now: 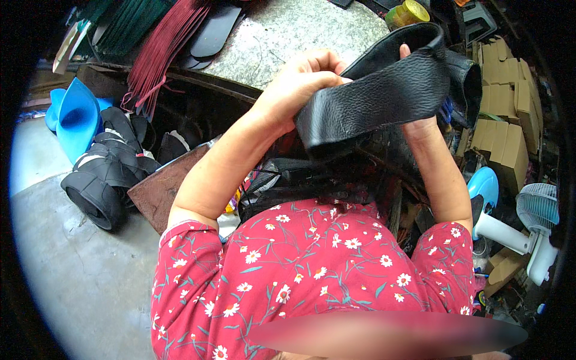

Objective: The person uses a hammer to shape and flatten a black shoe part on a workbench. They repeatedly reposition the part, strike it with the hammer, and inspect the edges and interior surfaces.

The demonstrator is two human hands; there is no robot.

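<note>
In front of me, at the near edge of the worktable, I hold up a pebbled black leather piece (372, 105) bent into a wide loop. My left hand (309, 78) pinches its left edge, the thumb and curled fingers closed on the leather. At the loop's right side is my right hand (419, 124), mostly hidden by the leather; one fingertip shows above the band and the palm's heel below it. Just beyond my right hand sits another black leather piece (467, 89), partly covered by the loop.
The mottled grey worktable (288, 33) bears bundled maroon strips (165, 48), dark green strips (129, 27) and flat black pieces (216, 31). Stacked black shaped pieces (99, 183) and blue sheets (78, 117) lie left. Cardboard boxes (501, 141) and a fan (537, 210) stand right.
</note>
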